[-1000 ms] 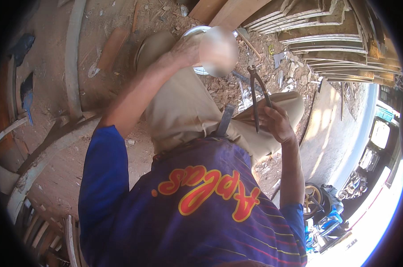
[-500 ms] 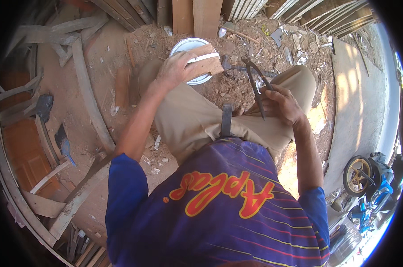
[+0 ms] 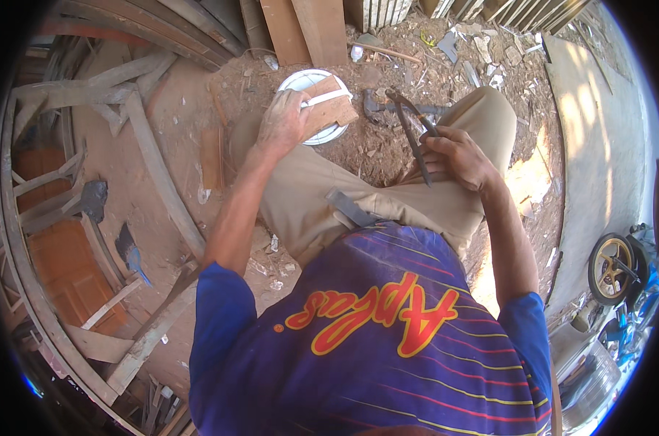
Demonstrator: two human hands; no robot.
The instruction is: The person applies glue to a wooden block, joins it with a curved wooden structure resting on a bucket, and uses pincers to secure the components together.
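My left hand [image 3: 284,120] is closed on the left end of a short wooden block [image 3: 331,112], held over a round white bucket [image 3: 294,81] between my knees. A narrow white strip [image 3: 328,98] crosses the block's face; whether it is fixed to the wood I cannot tell. In my right hand [image 3: 460,156], above my right thigh, is a pair of dark pincers [image 3: 411,131]. Their handles are spread, with one in my grip, and the head points away from me toward the bucket side. My left fingertips are partly hidden by the block.
Beyond the pincers a hammer [image 3: 376,107] lies on the dirt among wood chips. Boards [image 3: 307,33] lean at the far side. A wooden frame [image 3: 155,163] lies to the left, a grey sheet [image 3: 587,145] to the right. A motorcycle wheel [image 3: 611,269] shows at far right.
The view has shifted slightly. My left hand still has the block over the bucket, and the block looks tilted a little differently. The pincers stay in my right hand, moved slightly.
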